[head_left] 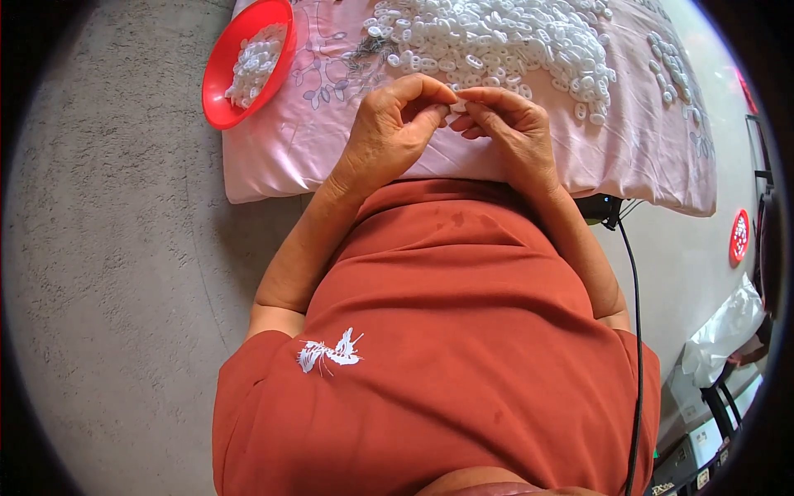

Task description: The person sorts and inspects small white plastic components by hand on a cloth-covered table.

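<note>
Over the pink floral cloth (277,157), a small white piece (457,107) is pinched between left hand (399,122) and right hand (514,131) fingertips, and could be lost among the white two-holed ovals (504,45) heaped just beyond them if either grip were loosened.

Head view, from the left of two side-by-side head-worn fisheye cameras, facing steeply downward. The wearer's rust-red fabric top (471,331) lies close below; the bare left hand (393,124) and bare right hand (514,132) appear farther off, over a pale-pink printed cloth (277,153).
</note>
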Demonstrator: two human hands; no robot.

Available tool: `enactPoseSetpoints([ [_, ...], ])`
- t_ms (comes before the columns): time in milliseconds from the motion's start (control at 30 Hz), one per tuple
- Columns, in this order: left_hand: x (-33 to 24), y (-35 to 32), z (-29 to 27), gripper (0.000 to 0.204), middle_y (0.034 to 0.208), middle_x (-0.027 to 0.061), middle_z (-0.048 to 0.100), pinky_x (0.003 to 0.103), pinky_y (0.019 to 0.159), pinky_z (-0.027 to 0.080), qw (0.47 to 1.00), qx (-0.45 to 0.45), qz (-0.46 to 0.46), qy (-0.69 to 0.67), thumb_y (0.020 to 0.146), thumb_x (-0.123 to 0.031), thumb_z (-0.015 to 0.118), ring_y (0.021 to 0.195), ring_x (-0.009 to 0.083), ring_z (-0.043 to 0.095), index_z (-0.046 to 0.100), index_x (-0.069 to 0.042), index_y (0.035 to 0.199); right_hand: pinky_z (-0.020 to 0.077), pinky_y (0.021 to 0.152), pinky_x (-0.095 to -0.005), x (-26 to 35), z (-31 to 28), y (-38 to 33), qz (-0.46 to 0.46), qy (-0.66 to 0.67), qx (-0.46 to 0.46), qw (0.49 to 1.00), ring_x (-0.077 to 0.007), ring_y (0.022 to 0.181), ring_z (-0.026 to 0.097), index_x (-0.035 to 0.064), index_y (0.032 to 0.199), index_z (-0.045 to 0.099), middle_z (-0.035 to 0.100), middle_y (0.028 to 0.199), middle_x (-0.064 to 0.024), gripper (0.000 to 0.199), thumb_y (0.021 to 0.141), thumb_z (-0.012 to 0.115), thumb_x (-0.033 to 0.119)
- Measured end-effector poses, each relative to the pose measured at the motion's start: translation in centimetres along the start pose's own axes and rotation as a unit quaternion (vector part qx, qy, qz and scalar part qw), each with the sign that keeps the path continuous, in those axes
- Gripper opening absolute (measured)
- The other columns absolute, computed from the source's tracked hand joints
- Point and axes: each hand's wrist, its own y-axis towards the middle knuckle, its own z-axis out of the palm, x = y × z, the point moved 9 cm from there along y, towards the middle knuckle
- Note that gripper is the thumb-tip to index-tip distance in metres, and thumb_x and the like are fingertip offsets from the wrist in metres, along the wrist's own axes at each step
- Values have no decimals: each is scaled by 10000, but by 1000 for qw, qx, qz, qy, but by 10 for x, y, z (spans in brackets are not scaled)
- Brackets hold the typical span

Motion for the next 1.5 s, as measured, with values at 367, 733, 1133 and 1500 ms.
enactPoseSetpoints([
  [367,42,0,-21,131,819,64,675,247,688,510,993,-27,-36,105,846,-32,581,744,109,635,659,-5,947,490,582,-262,21,29,-9,-169,-403,7,899,-175,668,648,32,952,685,651,798,-84,117,838,657,41],
  [733,38,1,-33,151,805,79,663,258,665,491,967,-39,0,251,853,-26,563,726,117,622,669,-17,959,510,654,-349,18,32,-8,-167,-438,13,883,-285,745,633,34,896,686,612,873,-120,103,801,647,26],
  [1133,13,-3,-6,80,830,169,643,431,699,505,941,0,107,320,793,-37,601,779,362,630,644,-12,855,472,560,-279,23,23,-7,-182,-410,-33,893,-160,600,570,31,915,621,583,954,-85,173,764,705,41],
  [1500,25,-9,-10,58,825,146,603,425,727,490,940,14,51,337,780,-55,625,811,341,613,608,-30,830,479,565,-276,22,24,-7,-204,-406,-23,890,-151,607,576,34,909,634,599,952,-68,166,767,718,51],
])
